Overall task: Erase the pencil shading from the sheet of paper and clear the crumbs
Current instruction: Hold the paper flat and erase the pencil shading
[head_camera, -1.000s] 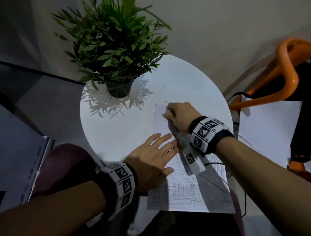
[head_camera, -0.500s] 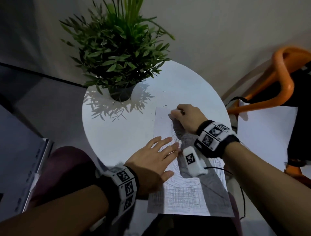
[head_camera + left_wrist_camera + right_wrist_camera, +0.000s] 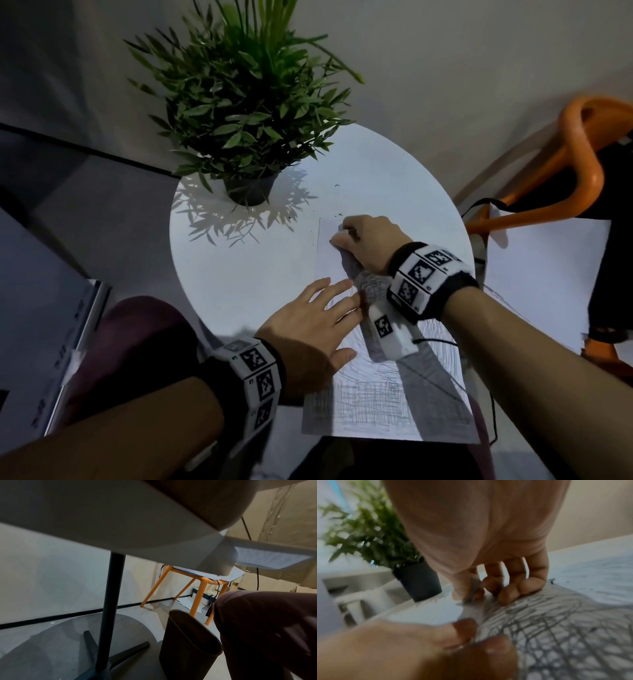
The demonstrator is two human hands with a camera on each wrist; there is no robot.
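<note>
A sheet of paper [image 3: 373, 404] with grey pencil shading lies on the round white table [image 3: 246, 274], its near end overhanging the table edge. My right hand [image 3: 366, 240] pinches a small white eraser [image 3: 342, 234] against the sheet's far left corner; in the right wrist view the eraser [image 3: 475, 588] sits between thumb and fingers, touching the paper [image 3: 556, 622]. My left hand [image 3: 315, 329] lies flat with fingers spread, pressing the sheet's left edge. A few dark crumbs [image 3: 337, 185] dot the table beyond the sheet.
A potted green plant [image 3: 246, 113] stands at the table's far left. An orange chair [image 3: 582, 164] holding papers is to the right. Under the table, the left wrist view shows a dark bin [image 3: 188, 646] and the table's black post [image 3: 109, 615].
The right hand with the eraser has shifted back and forth by a small amount near the sheet's far left corner. The left hand stays flat on the paper.
</note>
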